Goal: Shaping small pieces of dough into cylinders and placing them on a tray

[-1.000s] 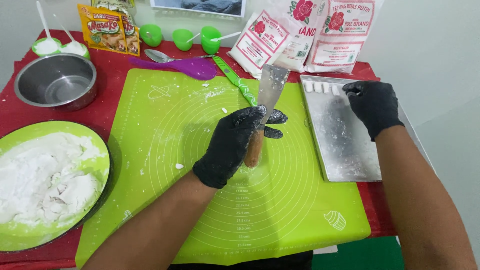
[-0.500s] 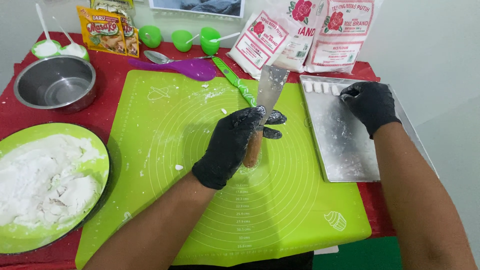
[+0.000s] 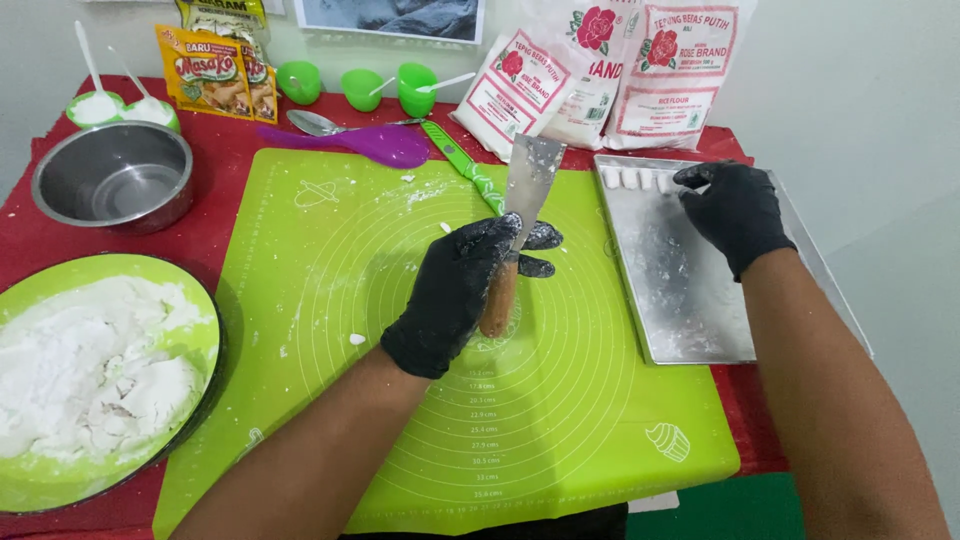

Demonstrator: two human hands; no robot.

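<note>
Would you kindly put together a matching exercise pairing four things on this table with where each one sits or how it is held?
Things:
1. scraper
2. steel bowl
3. small white dough pieces
4. purple spoon

Places:
A. in a row at the far end of the metal tray
B. far left on the red tablecloth, empty
C. held blade-up in the left hand
D. just beyond the far edge of the green mat

Pairs: 1-C, 2-B, 3-A, 4-D. The right hand rests its fingertips at that row of pieces.
</note>
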